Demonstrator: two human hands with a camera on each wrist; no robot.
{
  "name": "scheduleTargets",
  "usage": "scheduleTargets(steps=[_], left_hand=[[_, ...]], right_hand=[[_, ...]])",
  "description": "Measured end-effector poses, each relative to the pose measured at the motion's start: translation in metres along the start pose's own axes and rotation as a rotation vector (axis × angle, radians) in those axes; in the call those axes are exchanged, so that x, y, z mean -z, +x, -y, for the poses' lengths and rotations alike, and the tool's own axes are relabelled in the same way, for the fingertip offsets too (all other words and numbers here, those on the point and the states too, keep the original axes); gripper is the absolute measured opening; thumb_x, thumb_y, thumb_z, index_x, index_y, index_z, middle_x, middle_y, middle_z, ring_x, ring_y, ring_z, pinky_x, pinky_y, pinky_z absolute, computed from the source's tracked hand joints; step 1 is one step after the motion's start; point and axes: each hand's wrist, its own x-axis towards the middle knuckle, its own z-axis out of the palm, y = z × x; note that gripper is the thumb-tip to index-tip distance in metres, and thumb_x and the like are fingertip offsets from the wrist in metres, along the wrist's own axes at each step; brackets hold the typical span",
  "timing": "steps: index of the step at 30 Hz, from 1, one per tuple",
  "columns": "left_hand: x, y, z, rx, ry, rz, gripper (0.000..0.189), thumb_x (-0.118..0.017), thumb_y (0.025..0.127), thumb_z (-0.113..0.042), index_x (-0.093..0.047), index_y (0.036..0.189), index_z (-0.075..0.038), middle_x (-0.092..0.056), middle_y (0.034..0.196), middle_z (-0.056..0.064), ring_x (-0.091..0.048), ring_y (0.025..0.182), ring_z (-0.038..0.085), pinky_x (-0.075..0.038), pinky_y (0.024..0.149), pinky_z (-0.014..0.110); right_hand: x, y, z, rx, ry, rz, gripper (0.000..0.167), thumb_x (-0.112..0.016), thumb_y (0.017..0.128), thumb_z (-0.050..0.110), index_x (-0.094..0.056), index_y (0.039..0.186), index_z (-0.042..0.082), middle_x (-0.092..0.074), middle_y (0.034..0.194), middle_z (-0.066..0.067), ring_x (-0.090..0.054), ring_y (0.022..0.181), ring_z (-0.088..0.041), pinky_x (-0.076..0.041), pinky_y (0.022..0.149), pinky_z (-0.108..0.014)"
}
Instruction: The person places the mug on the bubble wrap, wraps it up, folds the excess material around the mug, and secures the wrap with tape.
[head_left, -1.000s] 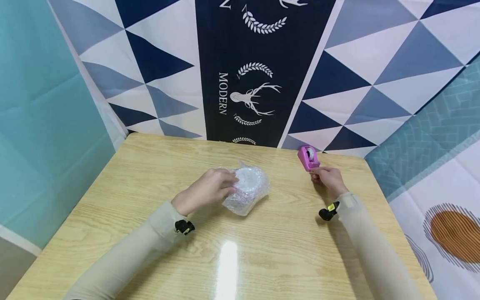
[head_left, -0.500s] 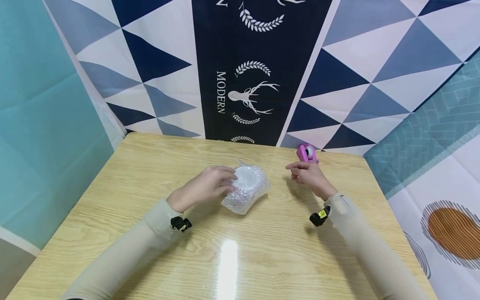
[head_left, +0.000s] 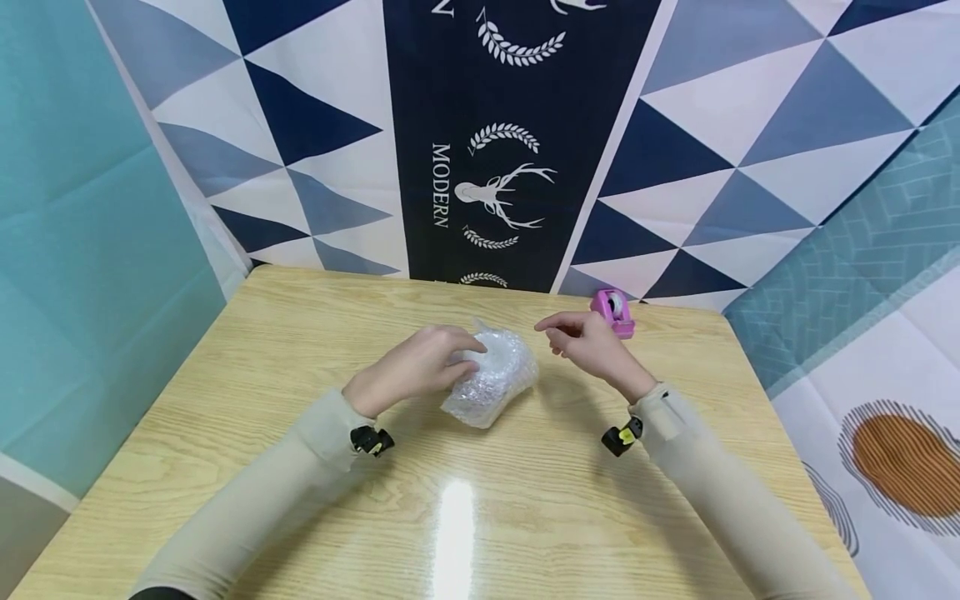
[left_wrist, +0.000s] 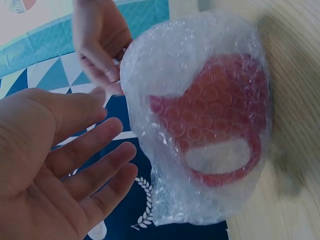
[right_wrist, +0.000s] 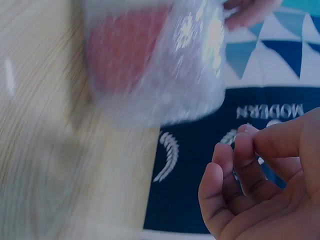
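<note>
A red mug [left_wrist: 225, 100], its handle showing through clear bubble wrap [head_left: 501, 367], rests on the wooden table. At its left my left hand [head_left: 423, 367] has loosely bent, spread fingers; the left wrist view shows them beside the wrap without gripping it. To the right of the bundle, my right hand [head_left: 596, 346] is raised above the table. Its thumb and fingertips [right_wrist: 245, 140] come together with a small pale glint there, seemingly a piece of clear tape, hard to make out. Behind this hand stands a pink tape dispenser [head_left: 613, 312] with a white roll.
The wooden table [head_left: 330, 517] reaches back to a patterned cloth [head_left: 315, 142] hanging along its far edge. A teal cloth [head_left: 97, 208] hangs on the left, and another printed cloth [head_left: 885, 358] on the right. Light glares on the table's front middle.
My right hand has left the tape dispenser's front and moved left towards the wrapped mug. My left hand stays by the bundle, its fingers shifting slightly. Mug and dispenser have not moved.
</note>
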Motion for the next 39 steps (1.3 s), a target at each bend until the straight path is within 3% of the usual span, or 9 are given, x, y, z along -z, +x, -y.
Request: scheduleTargets(steps=[5, 14, 22, 27, 32, 35, 39], left_hand=[[-0.001, 0.002, -0.003, 0.019, -0.021, -0.074, 0.027, -0.070, 0.098, -0.016, -0.074, 0.121, -0.002, -0.076, 0.119, 0.012, -0.072, 0.113, 0.024, -0.058, 0.098, 0.038], [-0.002, 0.007, -0.007, 0.001, -0.084, -0.173, 0.027, -0.069, 0.100, -0.020, -0.073, 0.121, -0.005, -0.077, 0.116, 0.009, -0.074, 0.101, 0.019, -0.062, 0.086, 0.032], [0.000, 0.008, -0.012, 0.015, -0.114, -0.197, 0.015, -0.068, 0.100, -0.018, -0.073, 0.107, -0.006, -0.078, 0.106, 0.008, -0.075, 0.098, 0.019, -0.063, 0.084, 0.036], [0.000, 0.008, -0.011, 0.004, -0.064, -0.181, 0.010, -0.064, 0.100, -0.012, -0.071, 0.102, -0.005, -0.078, 0.102, 0.009, -0.074, 0.095, 0.017, -0.062, 0.083, 0.032], [0.002, 0.007, -0.010, 0.036, -0.017, -0.159, 0.011, -0.060, 0.100, -0.013, -0.069, 0.104, -0.007, -0.076, 0.103, 0.008, -0.060, 0.067, 0.008, -0.052, 0.060, 0.021], [0.004, 0.006, -0.010, 0.052, -0.005, -0.159, 0.011, -0.060, 0.100, -0.014, -0.068, 0.104, -0.008, -0.076, 0.103, 0.007, -0.046, 0.057, 0.007, -0.043, 0.052, 0.021], [0.006, 0.006, -0.010, 0.050, 0.010, -0.154, 0.009, -0.059, 0.098, -0.013, -0.067, 0.101, -0.010, -0.075, 0.101, 0.004, -0.046, 0.061, 0.006, -0.043, 0.055, 0.021]], right_hand=[[-0.010, -0.004, 0.021, 0.080, -0.019, 0.045, 0.023, -0.059, 0.101, 0.007, -0.075, 0.117, 0.003, -0.071, 0.090, -0.017, -0.066, 0.081, -0.030, -0.054, 0.066, -0.025], [-0.022, -0.012, 0.053, 0.172, -0.039, 0.125, 0.021, -0.061, 0.100, 0.008, -0.077, 0.114, 0.007, -0.073, 0.089, -0.013, -0.063, 0.077, -0.023, -0.052, 0.067, -0.027], [-0.030, -0.011, 0.062, 0.230, -0.080, 0.119, 0.021, -0.063, 0.097, 0.005, -0.079, 0.110, 0.008, -0.076, 0.095, -0.014, -0.056, 0.069, -0.014, -0.047, 0.061, -0.024], [-0.031, -0.010, 0.061, 0.256, -0.103, 0.121, 0.022, -0.065, 0.096, 0.004, -0.080, 0.111, 0.008, -0.077, 0.098, -0.013, -0.052, 0.066, -0.012, -0.044, 0.058, -0.023], [-0.032, -0.009, 0.062, 0.260, -0.094, 0.124, 0.022, -0.067, 0.096, 0.006, -0.079, 0.114, 0.008, -0.078, 0.101, -0.011, -0.054, 0.068, -0.013, -0.047, 0.060, -0.023], [-0.034, -0.009, 0.062, 0.262, -0.091, 0.112, 0.023, -0.069, 0.096, 0.008, -0.078, 0.116, 0.009, -0.077, 0.093, -0.007, -0.056, 0.070, -0.013, -0.049, 0.062, -0.024], [-0.036, -0.009, 0.061, 0.282, -0.088, 0.107, 0.019, -0.071, 0.094, 0.009, -0.078, 0.112, 0.008, -0.072, 0.079, -0.003, -0.057, 0.067, -0.013, -0.048, 0.060, -0.023]])
